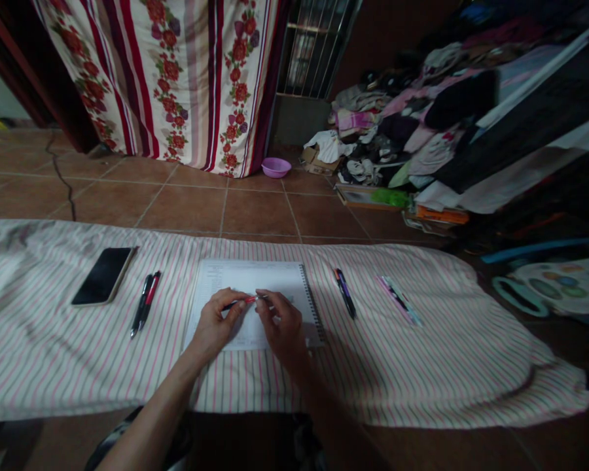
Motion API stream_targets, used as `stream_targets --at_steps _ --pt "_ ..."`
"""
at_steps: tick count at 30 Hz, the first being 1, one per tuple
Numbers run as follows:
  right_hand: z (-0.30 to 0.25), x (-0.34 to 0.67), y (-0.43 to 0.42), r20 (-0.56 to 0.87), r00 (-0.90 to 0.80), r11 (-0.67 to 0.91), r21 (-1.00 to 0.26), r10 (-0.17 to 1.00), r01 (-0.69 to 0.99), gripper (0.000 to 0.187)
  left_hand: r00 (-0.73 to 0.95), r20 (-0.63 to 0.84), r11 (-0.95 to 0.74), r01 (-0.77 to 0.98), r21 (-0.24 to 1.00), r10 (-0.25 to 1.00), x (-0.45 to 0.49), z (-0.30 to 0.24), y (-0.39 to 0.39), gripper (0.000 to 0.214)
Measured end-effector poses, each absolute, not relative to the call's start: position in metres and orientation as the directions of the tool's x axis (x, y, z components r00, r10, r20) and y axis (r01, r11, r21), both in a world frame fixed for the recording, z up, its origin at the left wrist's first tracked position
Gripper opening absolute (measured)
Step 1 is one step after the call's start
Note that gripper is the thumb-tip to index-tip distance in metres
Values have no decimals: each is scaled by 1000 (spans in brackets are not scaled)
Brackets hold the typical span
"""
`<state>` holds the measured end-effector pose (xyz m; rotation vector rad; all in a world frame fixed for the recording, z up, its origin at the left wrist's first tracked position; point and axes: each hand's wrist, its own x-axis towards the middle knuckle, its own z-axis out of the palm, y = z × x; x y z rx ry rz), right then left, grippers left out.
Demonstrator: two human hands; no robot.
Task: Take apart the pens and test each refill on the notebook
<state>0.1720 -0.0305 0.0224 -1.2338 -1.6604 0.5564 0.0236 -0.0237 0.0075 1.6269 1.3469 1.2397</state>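
Note:
Over an open spiral notebook (294,275), my left hand (216,322) pinches a slim pen (250,299) with a red section and a dark end. The pen lies level between both hands. My right hand (282,322) closes thumb and fingers on the pen's other end, whose tip is too small to make out. To the left, a black pen (141,306) and a red pen (150,297) rest side by side. Right of the notebook are dark pens (344,293) with orange and purple parts, then pink and pale green pens (400,299).
A smartphone (104,276) lies at the left on the striped cloth (422,373) covering the low surface. Beyond, on the tiled floor (191,206), are a purple basin (276,168), a floral curtain (177,85) and a heap of clothes (397,124). A toy-like panel (564,284) stands at the right.

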Motion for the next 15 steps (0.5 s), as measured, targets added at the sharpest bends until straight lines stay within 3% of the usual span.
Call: stream_targets --at_steps 7,15 --pt "18 194 -21 236 93 175 -884 967 433 30 12 170 -166 301 939 985 21 14 -25 19" --pt "9 231 -11 331 190 145 -765 924 627 22 -44 133 -108 370 923 990 21 10 -23 21"
